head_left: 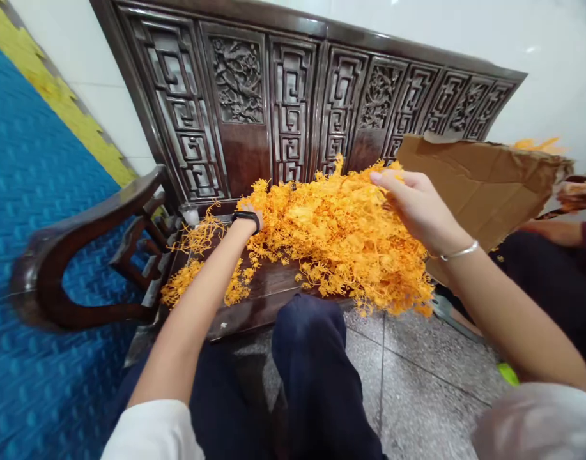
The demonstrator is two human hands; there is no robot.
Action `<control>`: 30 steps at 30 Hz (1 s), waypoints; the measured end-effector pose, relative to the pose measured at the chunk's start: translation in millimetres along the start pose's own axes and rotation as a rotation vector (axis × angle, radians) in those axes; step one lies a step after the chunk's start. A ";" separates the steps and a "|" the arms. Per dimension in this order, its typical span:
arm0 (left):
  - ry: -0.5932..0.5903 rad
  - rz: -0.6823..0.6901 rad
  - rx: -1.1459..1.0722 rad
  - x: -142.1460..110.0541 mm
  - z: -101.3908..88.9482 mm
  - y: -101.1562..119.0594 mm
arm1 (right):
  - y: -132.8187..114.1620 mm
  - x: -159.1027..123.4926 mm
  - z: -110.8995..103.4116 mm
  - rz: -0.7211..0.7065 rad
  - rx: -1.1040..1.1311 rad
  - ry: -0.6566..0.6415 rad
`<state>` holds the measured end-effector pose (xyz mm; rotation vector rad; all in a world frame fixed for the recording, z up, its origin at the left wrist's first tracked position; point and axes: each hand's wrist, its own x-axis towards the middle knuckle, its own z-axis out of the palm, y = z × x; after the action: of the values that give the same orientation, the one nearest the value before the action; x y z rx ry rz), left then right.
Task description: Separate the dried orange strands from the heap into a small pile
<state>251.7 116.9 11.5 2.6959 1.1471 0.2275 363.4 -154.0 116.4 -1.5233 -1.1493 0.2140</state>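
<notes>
A big tangled heap of bright orange plastic flower sprigs [340, 236] spreads over the dark wooden bench seat [268, 284] and hangs past its front edge. My left hand [252, 216], with a black band at the wrist, reaches into the heap's left end; orange pieces cover its fingers. At the heap's upper right, my right hand [415, 201] is closed on some sprigs, thumb on top and the other fingers mostly hidden. Thin bare orange stems [204, 235] and a smaller clump of sprigs [180, 281] lie on the seat, left of my left forearm.
A carved bench back [242, 147] rises behind the heap, with a curved armrest [38, 275] at left. At right stands a torn cardboard box [470, 185]; beyond it another person's hand [578, 195] holds orange pieces. Blue floor mats [43, 160] lie left.
</notes>
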 end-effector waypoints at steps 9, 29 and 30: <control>0.107 -0.005 -0.195 -106.5 -65.1 -17.5 | -11.4 28.4 87.9 0.046 0.437 -0.026; 0.193 -0.314 -1.809 -231.9 -29.9 -118.3 | 41.1 -27.0 285.9 0.489 1.056 -0.576; 0.212 -0.294 -1.809 -232.3 -31.6 -120.4 | 45.1 -24.5 286.0 0.483 1.065 -0.604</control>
<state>1.8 34.1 -1.8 0.9085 0.6552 0.9195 180.3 21.6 -25.2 -0.7249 -0.8239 1.4409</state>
